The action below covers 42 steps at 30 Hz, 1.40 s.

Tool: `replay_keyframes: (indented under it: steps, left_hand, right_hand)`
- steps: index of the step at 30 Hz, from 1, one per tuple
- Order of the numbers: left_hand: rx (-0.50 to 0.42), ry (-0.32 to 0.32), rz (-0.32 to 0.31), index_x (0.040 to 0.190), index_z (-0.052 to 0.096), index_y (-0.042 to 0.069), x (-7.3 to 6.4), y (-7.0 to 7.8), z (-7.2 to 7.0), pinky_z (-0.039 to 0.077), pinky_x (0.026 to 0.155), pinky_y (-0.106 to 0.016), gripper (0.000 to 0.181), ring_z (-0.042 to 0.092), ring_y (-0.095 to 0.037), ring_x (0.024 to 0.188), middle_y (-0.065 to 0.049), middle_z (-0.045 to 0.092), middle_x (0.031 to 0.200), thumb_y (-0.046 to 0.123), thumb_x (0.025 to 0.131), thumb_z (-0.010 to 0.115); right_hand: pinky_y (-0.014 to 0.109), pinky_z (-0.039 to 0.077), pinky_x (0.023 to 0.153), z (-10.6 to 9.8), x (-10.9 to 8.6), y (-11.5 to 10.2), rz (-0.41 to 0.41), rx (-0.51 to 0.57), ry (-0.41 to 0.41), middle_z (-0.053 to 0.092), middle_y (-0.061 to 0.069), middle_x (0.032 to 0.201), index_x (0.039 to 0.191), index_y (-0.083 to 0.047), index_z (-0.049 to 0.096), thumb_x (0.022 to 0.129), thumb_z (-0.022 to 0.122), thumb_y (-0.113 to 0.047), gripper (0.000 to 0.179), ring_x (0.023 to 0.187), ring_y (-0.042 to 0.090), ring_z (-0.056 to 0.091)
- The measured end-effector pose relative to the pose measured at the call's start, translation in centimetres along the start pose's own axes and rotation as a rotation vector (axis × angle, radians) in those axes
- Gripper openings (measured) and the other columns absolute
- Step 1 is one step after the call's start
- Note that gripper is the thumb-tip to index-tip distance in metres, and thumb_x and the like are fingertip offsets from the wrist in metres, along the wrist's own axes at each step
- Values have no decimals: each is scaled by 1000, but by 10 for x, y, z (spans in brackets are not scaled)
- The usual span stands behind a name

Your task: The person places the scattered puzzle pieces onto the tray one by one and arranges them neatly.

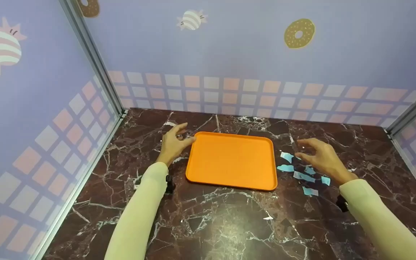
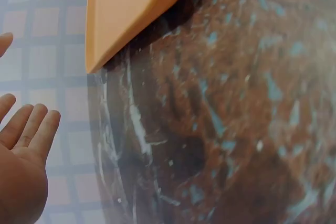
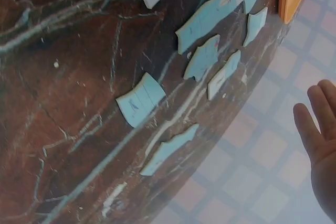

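An orange tray [image 1: 231, 160] lies flat on the marble-patterned table, with bare orange showing across its inside. My left hand [image 1: 174, 143] is at the tray's left edge, fingers relaxed and spread from the thumb; whether it touches the rim I cannot tell. In the left wrist view the left hand [image 2: 23, 156] holds nothing. To the tray's right lie several light-blue, irregular flat pieces [image 1: 304, 176], like puzzle pieces. Above them hovers my right hand [image 1: 321, 157], thumb and fingers apart. The right wrist view shows the right hand [image 3: 323, 135] free of any piece, with scattered pieces [image 3: 140, 100] below.
The dark red-brown table [image 1: 226, 224] has white veins and a bright glare in front. Purple panels [image 1: 229, 47] with candy and doughnut pictures enclose it at the back and sides. Metal corner posts [image 1: 99, 61] stand where the panels meet.
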<state>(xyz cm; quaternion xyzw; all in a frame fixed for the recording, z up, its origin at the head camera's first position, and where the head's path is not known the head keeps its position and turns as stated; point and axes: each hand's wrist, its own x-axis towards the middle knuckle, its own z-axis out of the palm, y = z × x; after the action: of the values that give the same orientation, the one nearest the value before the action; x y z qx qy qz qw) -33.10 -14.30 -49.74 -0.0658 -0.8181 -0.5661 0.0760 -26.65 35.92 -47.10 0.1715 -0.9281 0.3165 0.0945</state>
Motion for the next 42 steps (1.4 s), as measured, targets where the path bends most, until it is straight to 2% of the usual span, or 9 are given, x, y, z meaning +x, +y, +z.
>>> replay_keyframes:
  steps: [7,10,16,22,27,32,40,42]
  left_hand:
    - [-58,-38,-67,151,60,6,-2,-11,5,50,110,-46,66,58,-41,135,-24,58,148,12,90,87]
    - [-49,-65,-89,151,59,4,-2,-15,7,49,111,-43,66,56,-37,138,-23,57,150,10,91,86]
    - [-27,-86,-140,151,59,3,-3,-22,9,54,106,-44,63,58,-33,136,-18,58,151,7,93,83]
    - [-47,-97,-151,148,61,1,-5,-29,10,56,102,-41,59,61,-32,131,-17,62,147,1,92,81]
    - [-67,-102,-147,145,63,-3,-6,-34,12,52,107,-39,56,62,-35,129,-21,64,142,-3,92,80]
    - [-61,-111,-160,140,67,-3,-5,-34,11,52,108,-41,50,63,-35,128,-22,66,138,-3,92,79]
    - [-48,-133,-170,136,71,-1,-6,-37,12,59,96,-37,43,66,-34,122,-20,69,133,-4,94,77]
    - [-55,-141,-170,135,72,-1,-6,-37,13,59,96,-37,42,66,-33,122,-20,70,133,-4,94,77]
  right_hand:
    - [64,53,98,6,-4,3,65,66,-80,67,23,135,136,1,69,97,80,-15,43,123,49,63]
    - [65,52,100,9,-5,5,79,81,-93,67,22,135,135,2,69,98,80,-14,42,125,48,62]
    - [64,54,98,15,-4,10,96,77,-101,69,22,132,132,2,71,96,81,-16,41,122,50,63]
    - [60,57,92,20,-5,15,83,64,-111,71,21,127,127,2,74,95,83,-15,37,112,46,69]
    - [54,60,87,24,-8,19,77,68,-142,72,21,122,125,3,75,95,82,-13,35,104,42,73]
    - [49,62,86,26,-9,19,98,96,-168,73,20,117,124,4,75,95,82,-10,33,105,41,73]
    - [50,62,86,29,-13,25,91,66,-187,73,18,113,121,4,75,94,83,-10,32,103,40,72]
    - [49,62,86,30,-14,26,88,64,-188,73,17,111,121,5,76,93,84,-9,32,102,39,73]
